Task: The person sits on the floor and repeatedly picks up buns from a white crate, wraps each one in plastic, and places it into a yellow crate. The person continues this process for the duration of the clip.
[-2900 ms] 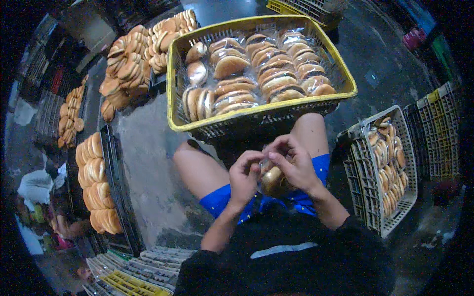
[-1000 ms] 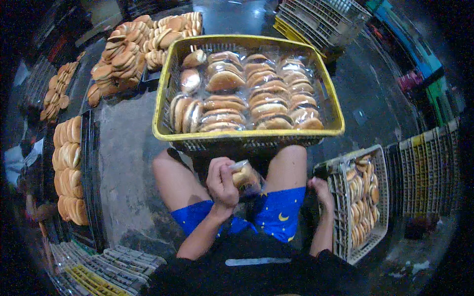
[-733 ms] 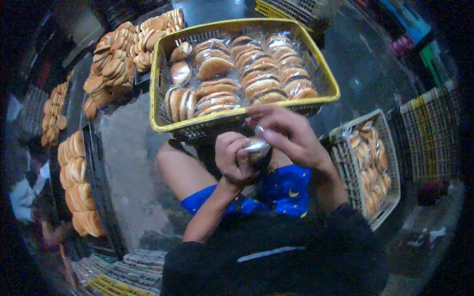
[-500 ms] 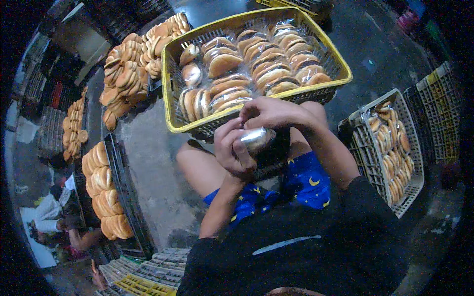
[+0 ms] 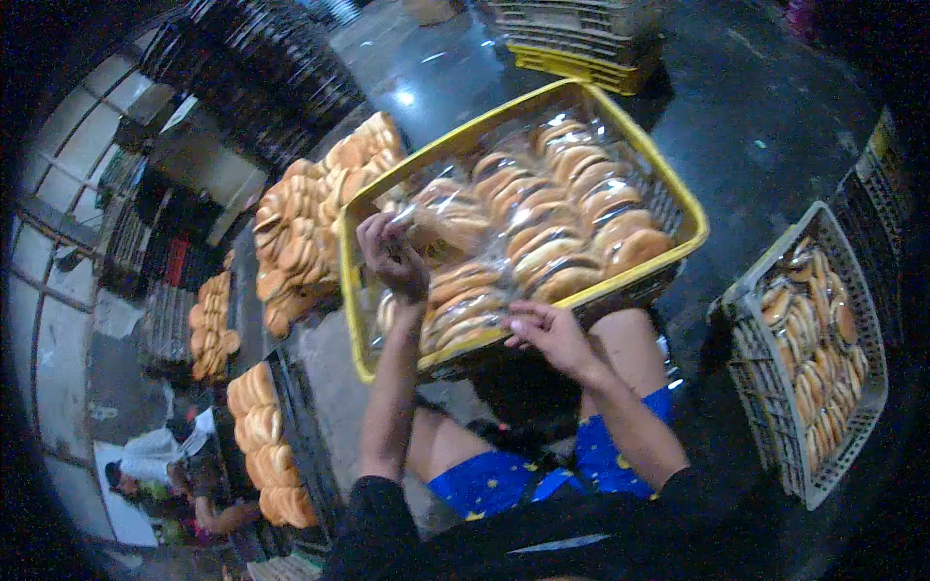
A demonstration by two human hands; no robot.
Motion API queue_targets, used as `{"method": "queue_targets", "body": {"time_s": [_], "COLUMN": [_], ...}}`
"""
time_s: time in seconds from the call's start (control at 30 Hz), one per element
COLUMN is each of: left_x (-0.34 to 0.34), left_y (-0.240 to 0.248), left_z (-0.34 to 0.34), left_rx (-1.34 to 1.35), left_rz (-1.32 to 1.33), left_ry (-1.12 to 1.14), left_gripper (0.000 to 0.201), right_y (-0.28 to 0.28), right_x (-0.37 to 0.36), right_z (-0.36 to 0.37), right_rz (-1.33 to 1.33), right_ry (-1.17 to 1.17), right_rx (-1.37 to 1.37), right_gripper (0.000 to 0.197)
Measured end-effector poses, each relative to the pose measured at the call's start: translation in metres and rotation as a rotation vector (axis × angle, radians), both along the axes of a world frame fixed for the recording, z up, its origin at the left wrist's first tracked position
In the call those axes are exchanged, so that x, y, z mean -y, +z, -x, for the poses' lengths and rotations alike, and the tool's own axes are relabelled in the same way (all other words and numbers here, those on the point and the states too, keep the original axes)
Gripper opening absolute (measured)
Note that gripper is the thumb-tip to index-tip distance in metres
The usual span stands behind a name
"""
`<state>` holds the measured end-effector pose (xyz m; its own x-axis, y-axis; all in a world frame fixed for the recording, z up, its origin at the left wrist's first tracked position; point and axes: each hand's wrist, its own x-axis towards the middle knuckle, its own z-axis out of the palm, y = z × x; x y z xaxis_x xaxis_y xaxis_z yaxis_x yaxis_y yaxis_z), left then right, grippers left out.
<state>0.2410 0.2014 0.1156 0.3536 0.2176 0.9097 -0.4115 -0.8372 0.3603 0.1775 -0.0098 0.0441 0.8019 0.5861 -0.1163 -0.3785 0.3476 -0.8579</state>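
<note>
A yellow-rimmed plastic crate (image 5: 632,272) in front of me holds rows of round buns in clear bags (image 5: 552,237). My left hand (image 5: 395,259) reaches over the crate's left side, fingers curled at the edge of a bagged bun (image 5: 441,237). That bun is slightly blurred and lies at a slant over the left rows. By the crate's near rim is my right hand (image 5: 552,337), its fingers loosely bent and apart, tips next to the bagged buns of the front row. The buns under my left hand are partly hidden.
To the left, unbagged buns (image 5: 291,228) lie heaped, with more buns (image 5: 266,445) on a dark tray (image 5: 300,426). On the right stands a grey crate (image 5: 877,387) of bagged buns. Stacked crates (image 5: 581,29) stand beyond. A person (image 5: 160,465) sits at the far left.
My hands have parted from the shiny bag they held together above my lap. The left has moved out over the crate, the right to its near rim. The view has shifted.
</note>
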Motion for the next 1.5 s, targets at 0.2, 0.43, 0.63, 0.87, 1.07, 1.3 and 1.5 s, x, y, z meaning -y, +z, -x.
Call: {"method": "queue_targets", "body": {"time_s": [0.2,0.43,0.63,0.87,1.07,1.3,1.5], "left_x": [-0.048,-0.047,0.017,0.103,0.121,0.087,0.084], "left_y": [-0.082,-0.079,-0.024,-0.021,-0.046,-0.065,-0.04], "left_z": [-0.078,-0.072,0.033,0.204,0.254,0.261,0.263], "left_rx": [-1.368,-1.046,-0.238,-0.17,-0.751,-0.662,-0.788], "left_rz": [-0.3,-0.393,-0.394,1.595,1.108,1.281,1.052], "left_ry": [-0.482,0.141,-0.247,-1.284,-0.956,-0.951,-1.013], "left_gripper": [0.046,0.062,0.026,0.068,0.074,0.075,0.069], "right_y": [-0.007,-0.002,-0.025,0.033,0.042,0.043,0.051], "right_x": [0.031,0.036,0.036,0.054,0.057,0.065,0.04], "right_z": [-0.004,-0.006,-0.003,0.074,0.094,0.099,0.103], "right_rz": [-0.047,-0.045,-0.564,0.077,0.357,0.136,-0.01], "right_ry": [0.075,0.243,0.108,0.004,-0.306,0.188,0.468], "right_rx": [0.038,0.094,-0.25,0.279,0.784,0.467,-0.248], "right_gripper": [0.037,0.042,0.055,0.041,0.011,0.015,0.019]}}
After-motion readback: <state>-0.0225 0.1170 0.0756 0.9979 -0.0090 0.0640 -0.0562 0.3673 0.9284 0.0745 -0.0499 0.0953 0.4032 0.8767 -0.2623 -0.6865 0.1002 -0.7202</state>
